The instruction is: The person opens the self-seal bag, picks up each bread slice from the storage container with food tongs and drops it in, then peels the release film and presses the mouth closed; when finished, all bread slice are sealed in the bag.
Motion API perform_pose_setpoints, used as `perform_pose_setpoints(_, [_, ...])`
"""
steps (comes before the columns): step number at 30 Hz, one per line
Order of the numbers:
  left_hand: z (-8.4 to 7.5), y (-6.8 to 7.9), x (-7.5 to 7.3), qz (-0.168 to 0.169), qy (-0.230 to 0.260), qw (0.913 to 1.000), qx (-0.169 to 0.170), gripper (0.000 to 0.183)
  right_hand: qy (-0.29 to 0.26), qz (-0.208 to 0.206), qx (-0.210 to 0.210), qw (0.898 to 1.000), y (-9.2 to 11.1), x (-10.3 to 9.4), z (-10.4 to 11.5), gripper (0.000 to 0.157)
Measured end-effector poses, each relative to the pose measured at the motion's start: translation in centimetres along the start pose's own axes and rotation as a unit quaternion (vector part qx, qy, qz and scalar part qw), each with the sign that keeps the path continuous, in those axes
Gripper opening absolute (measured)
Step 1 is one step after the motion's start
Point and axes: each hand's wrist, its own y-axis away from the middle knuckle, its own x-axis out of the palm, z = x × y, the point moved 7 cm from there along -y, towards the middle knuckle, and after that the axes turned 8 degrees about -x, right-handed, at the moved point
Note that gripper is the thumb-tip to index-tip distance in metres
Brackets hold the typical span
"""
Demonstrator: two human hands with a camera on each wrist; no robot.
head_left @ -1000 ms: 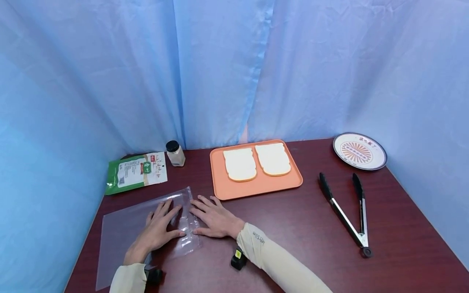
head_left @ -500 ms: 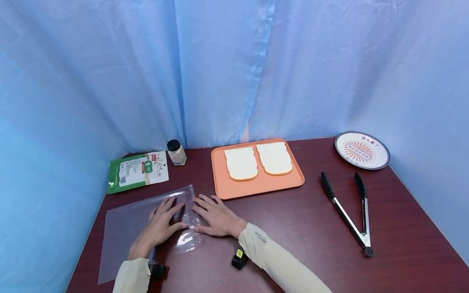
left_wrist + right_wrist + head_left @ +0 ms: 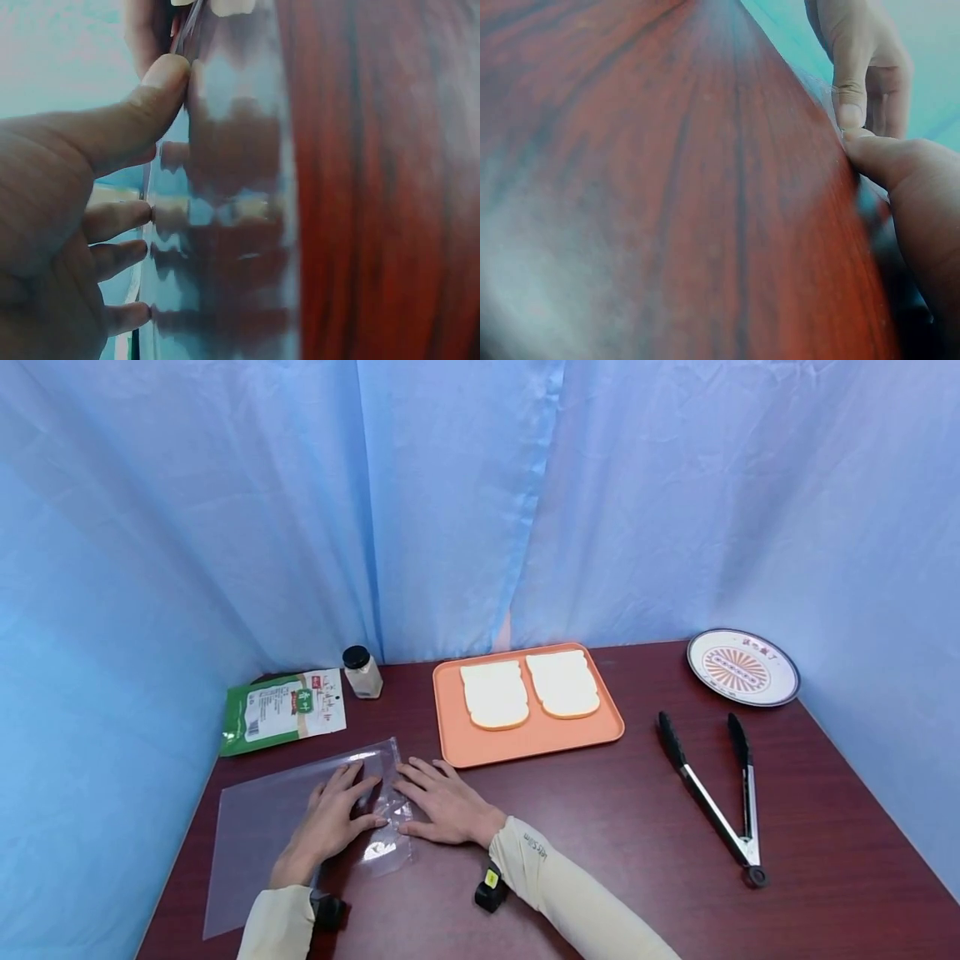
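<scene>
A clear, glossy plastic sheet (image 3: 262,827) lies flat on the left part of the table, creased and shiny near its right end. My left hand (image 3: 330,827) rests on it with fingers spread, fingertips on the plastic. Along the sheet's right edge, my right hand (image 3: 446,806) lies with fingers extended, its fingertips pressing there. The two thumbs point toward each other with a small gap. In the left wrist view, the left thumb (image 3: 165,75) and fingertips meet the reflective plastic. From the right wrist, the right thumb (image 3: 877,157) shows low over the table, the left hand beyond it.
An orange tray (image 3: 525,749) with two bread slices (image 3: 495,693) stands at the back middle. Behind the sheet are a green-and-white pouch (image 3: 285,710) and a black-capped jar (image 3: 363,675). At right lie black-handled tongs (image 3: 712,806) and a patterned plate (image 3: 742,668). Blue curtains (image 3: 450,510) enclose the table.
The head view has shifted slightly, so everything sits a little further right. Both hands stay on the sheet, the left one moving slightly; creases and glints near its right end look different.
</scene>
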Motion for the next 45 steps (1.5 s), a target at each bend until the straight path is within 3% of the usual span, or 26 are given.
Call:
perform_pose_setpoints(10, [-0.4, -0.2, -0.4, -0.029, -0.030, 0.9990, 0.014, 0.052, -0.006, -0.005, 0.000, 1.000, 0.1, -0.2, -0.1, 0.065])
perform_pose_setpoints(17, [-0.5, -0.1, -1.0, -0.085, 0.019, 0.9950, 0.049, 0.026, -0.001, -0.003, -0.002, 1.000, 0.1, -0.1, 0.0, 0.065])
perform_pose_setpoints(24, [-0.4, -0.1, -1.3, -0.126, 0.064, 0.9881, 0.060, 0.018, 0.000, -0.001, -0.002, 1.000, 0.1, -0.1, 0.0, 0.065])
perform_pose_setpoints(33, [-1.2, 0.1, -2.7, -0.181, 0.057, 0.9788, 0.078, 0.011, -0.003, 0.000, -0.004, 1.000, 0.3, -0.2, 0.0, 0.066])
perform_pose_setpoints(38, [-1.0, 0.0, -3.0, -0.182, 0.051, 0.9803, 0.057, 0.007, -0.008, 0.008, -0.003, 1.000, 0.3, -0.1, -0.1, 0.066])
perform_pose_setpoints(45, [-0.9, -0.2, -2.9, -0.153, 0.064, 0.9859, 0.026, 0.009, -0.011, 0.007, -0.001, 1.000, 0.3, 0.0, -0.1, 0.065])
